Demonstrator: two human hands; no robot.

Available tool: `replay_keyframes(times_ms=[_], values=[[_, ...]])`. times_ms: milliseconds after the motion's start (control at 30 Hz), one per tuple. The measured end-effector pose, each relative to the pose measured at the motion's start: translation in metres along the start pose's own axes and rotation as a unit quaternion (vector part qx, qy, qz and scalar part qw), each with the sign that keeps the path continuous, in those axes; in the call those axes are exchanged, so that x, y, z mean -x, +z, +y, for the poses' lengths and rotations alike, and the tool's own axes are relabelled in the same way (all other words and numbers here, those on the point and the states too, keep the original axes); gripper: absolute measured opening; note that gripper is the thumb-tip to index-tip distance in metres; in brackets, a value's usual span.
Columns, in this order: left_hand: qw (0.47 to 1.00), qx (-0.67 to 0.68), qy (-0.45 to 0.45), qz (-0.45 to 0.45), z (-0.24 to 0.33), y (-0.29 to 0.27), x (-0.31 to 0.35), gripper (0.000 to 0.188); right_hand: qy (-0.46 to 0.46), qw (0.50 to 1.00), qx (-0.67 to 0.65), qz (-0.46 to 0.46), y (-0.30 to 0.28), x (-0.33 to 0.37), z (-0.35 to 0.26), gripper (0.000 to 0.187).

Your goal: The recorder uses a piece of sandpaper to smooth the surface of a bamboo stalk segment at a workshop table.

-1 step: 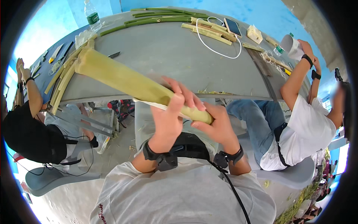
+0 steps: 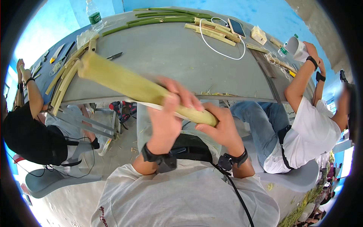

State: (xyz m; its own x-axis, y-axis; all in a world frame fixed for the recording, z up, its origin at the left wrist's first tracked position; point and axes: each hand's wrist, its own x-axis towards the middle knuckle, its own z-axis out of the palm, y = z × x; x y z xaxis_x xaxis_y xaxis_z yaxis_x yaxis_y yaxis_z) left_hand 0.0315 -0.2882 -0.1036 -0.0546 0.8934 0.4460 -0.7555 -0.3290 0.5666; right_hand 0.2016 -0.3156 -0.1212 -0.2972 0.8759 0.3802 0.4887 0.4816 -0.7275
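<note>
A thick, pale yellow-green bamboo piece [image 2: 128, 81] slants across in front of me, its wide far end raised over the table at the left. My left hand [image 2: 168, 108] is closed around its middle and blurred by motion. A thin white sheet-like edge [image 2: 157, 106] shows under the bamboo at that hand; what it is, I cannot tell. My right hand [image 2: 223, 123] grips the narrow near end, thumb and fingers wrapped round it. Both hands are above the table's near edge and my lap.
On the grey table [image 2: 162, 53] lie green stalks [image 2: 151, 20], cut bamboo pieces [image 2: 215, 34], a phone [image 2: 236, 28] with a white cable, a knife [image 2: 114, 56] and a water bottle [image 2: 94, 17]. One person [image 2: 38, 136] sits at left, another [image 2: 302, 136] at right.
My left hand has shifted slightly left along the bamboo and looks more blurred. The bamboo's far end has dropped a little; my right hand keeps its grip.
</note>
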Motion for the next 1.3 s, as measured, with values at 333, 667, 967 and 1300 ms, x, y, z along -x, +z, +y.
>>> replay_keyframes(times_ms=[333,667,967,1300], values=[[0.999,0.017,-0.016,0.042,-0.006,-0.002,0.005,0.037,0.03,0.999,-0.039,0.015,0.0,-0.001,-0.003,0.046],[0.983,0.08,0.13,0.103,0.054,-0.045,-0.018,0.034,0.016,0.999,0.023,-0.027,-0.009,-0.001,-0.008,0.041],[0.994,0.067,0.063,0.051,0.036,-0.039,-0.011,0.036,-0.033,0.999,0.031,-0.03,-0.005,-0.008,-0.004,0.04],[0.999,0.017,-0.024,0.024,-0.011,-0.014,0.001,0.033,-0.007,1.0,0.021,-0.012,0.003,-0.008,-0.004,0.042]])
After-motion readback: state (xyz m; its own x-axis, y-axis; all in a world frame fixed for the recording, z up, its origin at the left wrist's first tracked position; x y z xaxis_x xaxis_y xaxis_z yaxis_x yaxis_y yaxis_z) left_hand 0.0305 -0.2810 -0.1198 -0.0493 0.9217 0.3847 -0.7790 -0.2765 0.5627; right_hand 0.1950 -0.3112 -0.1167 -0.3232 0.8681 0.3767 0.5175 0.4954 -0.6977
